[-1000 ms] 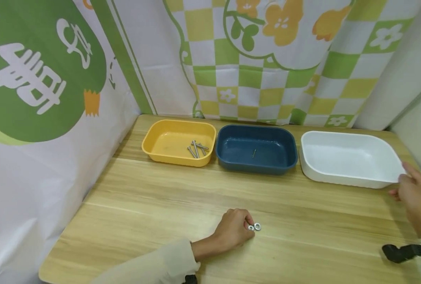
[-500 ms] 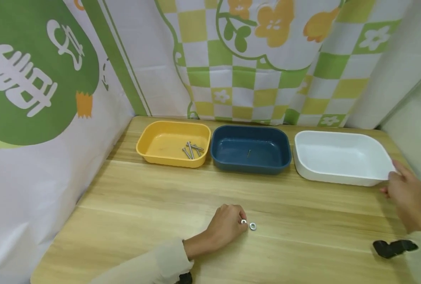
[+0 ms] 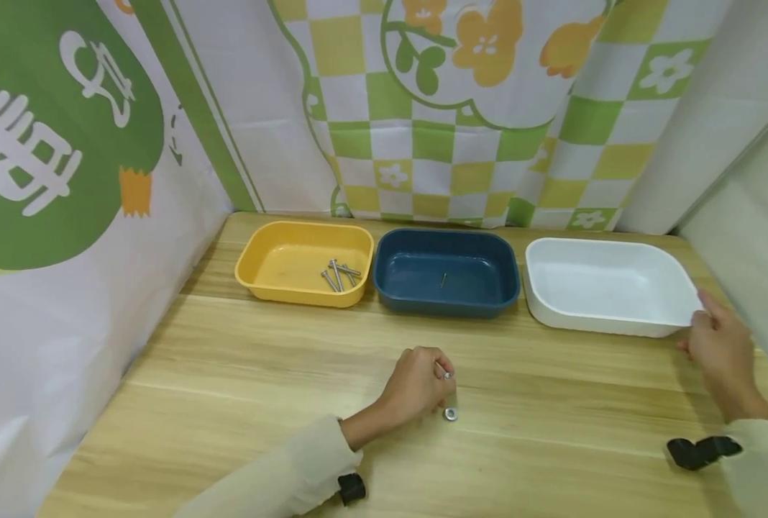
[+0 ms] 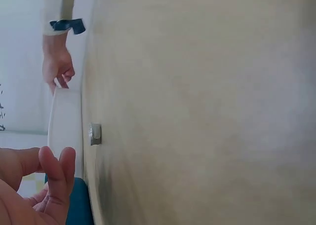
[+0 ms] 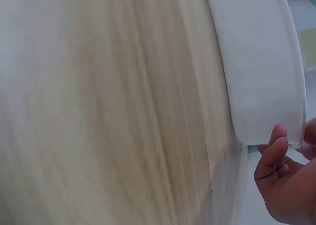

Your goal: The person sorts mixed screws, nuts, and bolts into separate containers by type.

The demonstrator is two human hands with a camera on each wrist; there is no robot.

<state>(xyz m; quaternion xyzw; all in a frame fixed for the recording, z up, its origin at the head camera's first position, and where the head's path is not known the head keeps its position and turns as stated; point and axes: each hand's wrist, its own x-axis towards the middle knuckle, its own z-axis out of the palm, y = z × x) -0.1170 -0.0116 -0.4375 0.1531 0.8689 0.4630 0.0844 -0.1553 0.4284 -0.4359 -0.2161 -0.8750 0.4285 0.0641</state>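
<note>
My left hand [image 3: 413,385] pinches a metal nut [image 3: 447,375] between thumb and fingertips, raised just off the wooden table. A second nut [image 3: 450,414] lies flat on the table below that hand; the left wrist view shows this nut [image 4: 95,134] beyond my fingers. At the right, my right hand [image 3: 720,349] grips the near right corner of a white tray [image 3: 600,321]. The right wrist view has the right hand's fingers [image 5: 270,161] curled at the end of the tray wall. The held nut is hidden in the left wrist view.
A yellow tray [image 3: 287,293] with several bolts [image 3: 339,276] stands at the back left. Beside it, a dark blue tray [image 3: 449,307] contains one small screw [image 3: 444,280]. Behind the trays hangs a patterned cloth [image 3: 432,137]. The wooden table [image 3: 229,388] extends in front.
My left hand has picked a nut off the table and moved it up and forward, away from the other nut. The right hand keeps its grip on the white tray. The head view has shifted slightly.
</note>
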